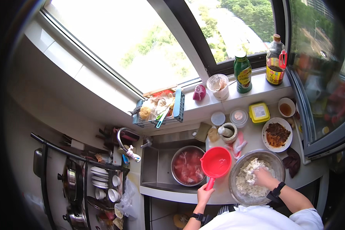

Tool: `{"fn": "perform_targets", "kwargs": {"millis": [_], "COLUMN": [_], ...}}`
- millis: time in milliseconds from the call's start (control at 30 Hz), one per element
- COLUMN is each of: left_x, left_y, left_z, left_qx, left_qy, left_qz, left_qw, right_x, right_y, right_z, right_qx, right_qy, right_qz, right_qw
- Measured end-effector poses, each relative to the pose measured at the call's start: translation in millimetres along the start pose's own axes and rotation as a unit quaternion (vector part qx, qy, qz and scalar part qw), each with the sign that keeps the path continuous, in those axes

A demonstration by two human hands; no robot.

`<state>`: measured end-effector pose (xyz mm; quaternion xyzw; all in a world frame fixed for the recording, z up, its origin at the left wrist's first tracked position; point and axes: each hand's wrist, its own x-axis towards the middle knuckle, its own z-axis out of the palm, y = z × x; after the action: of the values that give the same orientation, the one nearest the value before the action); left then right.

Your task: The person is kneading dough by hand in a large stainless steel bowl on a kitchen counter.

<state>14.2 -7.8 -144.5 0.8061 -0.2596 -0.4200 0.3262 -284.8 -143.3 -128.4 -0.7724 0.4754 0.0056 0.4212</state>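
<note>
My left hand (pixel 204 195) grips the handle of a red plastic ladle (pixel 216 162), whose round bowl is over the counter beside the sink. To its right, my right hand (pixel 261 176) is inside a large metal mixing bowl (pixel 235 188), fingers pressed into a shaggy white flour dough (pixel 248 187). Dough clings about the fingertips, which are partly hidden. In the sink, left of the ladle, a metal basin (pixel 175 177) holds pieces of raw meat (pixel 189 165) in reddish water.
Behind the bowls stand a stone mortar (pixel 230 137) with its pestle, a yellow-lidded container (pixel 259 112) and a plate of dark seasoning paste (pixel 277 135). Bottles line the windowsill. An open window sash (pixel 307 126) reaches over the right side. A faucet (pixel 123 143) and dish rack are left.
</note>
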Motion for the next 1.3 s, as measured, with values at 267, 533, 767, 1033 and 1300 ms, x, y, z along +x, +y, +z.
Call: {"fn": "perform_targets", "kwargs": {"millis": [267, 533, 767, 1033, 1300], "left_x": [21, 33, 14, -16, -19], "left_y": [19, 26, 41, 74, 60], "left_z": [18, 16, 25, 69, 104], "left_qx": [0.113, 0.308, 0.302, 0.15, 0.234], "left_qy": [-0.031, -0.073, 0.039, 0.047, 0.06], "left_qz": [0.088, 0.111, 0.179, 0.406, 0.467], "left_qw": [0.989, 0.942, 0.936, 0.901, 0.851], "right_x": [-20, 36, 40, 14, 9], "right_y": [48, 46, 35, -1, -9], "right_z": [76, 28, 4, -16, -15], "right_qx": [-0.29, -0.095, 0.141, -0.149, -0.053], "right_qy": [-0.056, 0.023, 0.059, 0.047, 0.19], "right_qz": [0.066, 0.093, -0.006, 0.044, -0.015], "right_qw": [0.953, 0.991, 0.988, 0.987, 0.98]}}
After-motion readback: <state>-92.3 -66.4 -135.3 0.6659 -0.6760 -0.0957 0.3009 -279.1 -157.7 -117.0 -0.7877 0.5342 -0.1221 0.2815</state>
